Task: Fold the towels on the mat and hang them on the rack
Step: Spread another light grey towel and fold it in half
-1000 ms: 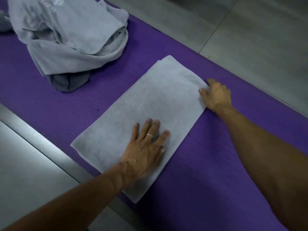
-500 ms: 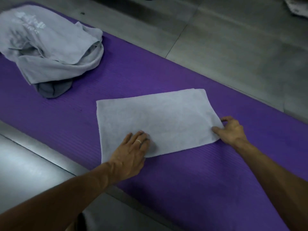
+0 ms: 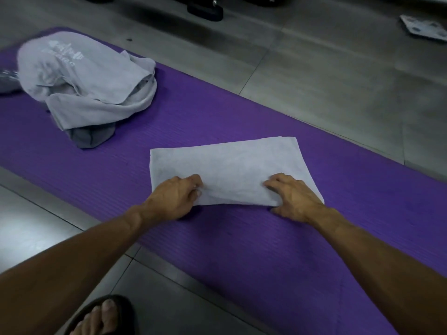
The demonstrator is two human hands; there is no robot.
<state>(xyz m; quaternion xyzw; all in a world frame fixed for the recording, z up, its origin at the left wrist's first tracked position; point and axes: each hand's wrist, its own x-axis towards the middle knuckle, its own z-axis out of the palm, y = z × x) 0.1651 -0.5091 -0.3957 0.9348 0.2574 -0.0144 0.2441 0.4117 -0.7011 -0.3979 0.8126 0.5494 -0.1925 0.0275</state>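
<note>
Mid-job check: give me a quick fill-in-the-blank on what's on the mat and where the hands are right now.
1. The folded towel lies flat on a mat whose colour is ____.
2. The left hand and right hand both grip the towel's ____ edge.
3. The heap of unfolded towels lies to the folded towel's ____.
4. The foot on the floor wears a ____.

Missing words: purple; near; left; sandal

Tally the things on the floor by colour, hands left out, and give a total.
Light grey: 2, the folded towel and the crumpled towel.
Dark grey: 1, the cloth under the crumpled towel.
Purple: 1, the mat.
White: 1, a flat item far right.
Total: 5.
</note>
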